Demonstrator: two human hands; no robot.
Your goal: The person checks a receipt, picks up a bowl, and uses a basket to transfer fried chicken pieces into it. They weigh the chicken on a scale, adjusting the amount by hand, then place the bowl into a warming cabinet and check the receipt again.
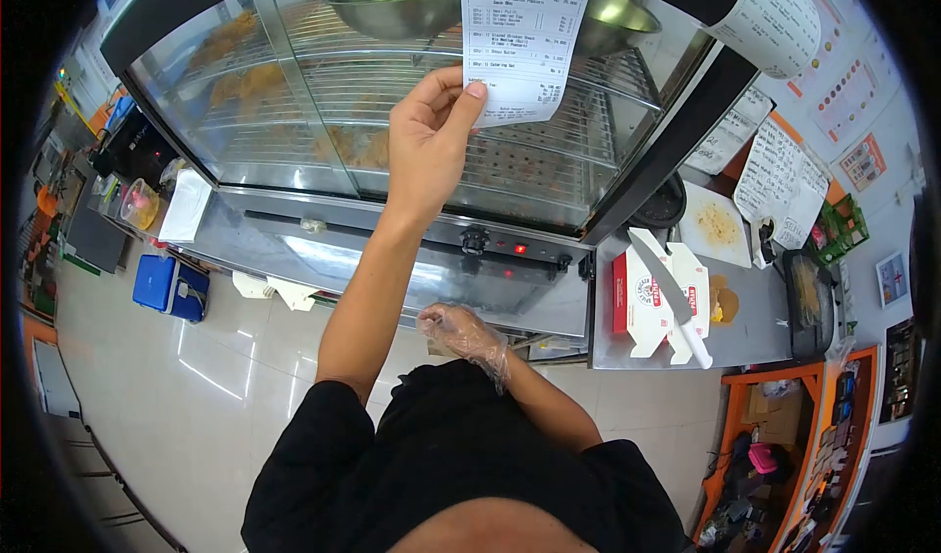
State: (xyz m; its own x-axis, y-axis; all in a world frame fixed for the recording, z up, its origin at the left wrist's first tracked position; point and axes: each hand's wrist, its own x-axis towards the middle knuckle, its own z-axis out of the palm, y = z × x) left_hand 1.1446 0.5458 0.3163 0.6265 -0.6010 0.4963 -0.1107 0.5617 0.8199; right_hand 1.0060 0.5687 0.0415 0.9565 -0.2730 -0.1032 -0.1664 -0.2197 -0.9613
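Observation:
My bare left hand [431,131] reaches up in front of the glass warmer and pinches the lower left edge of a long printed receipt [524,63] between thumb and fingers. The top of the receipt runs out of view. Close to my body, below the warmer's control panel, my right hand [463,334] wears a clear plastic glove. Its fingers are curled in, and nothing shows in them. Behind the receipt is the display warmer [421,205], with wire racks and pieces of fried food [255,82] inside at the left. Metal bowls [397,2] sit at its upper part.
On the right counter a knife [671,293] lies across a red and white folding box [642,308]. Beyond it are a cutting board [716,225] with crumbs and a dark bowl [662,200]. A blue cooler [171,286] stands on the floor at left. Orange shelving [818,406] is at right.

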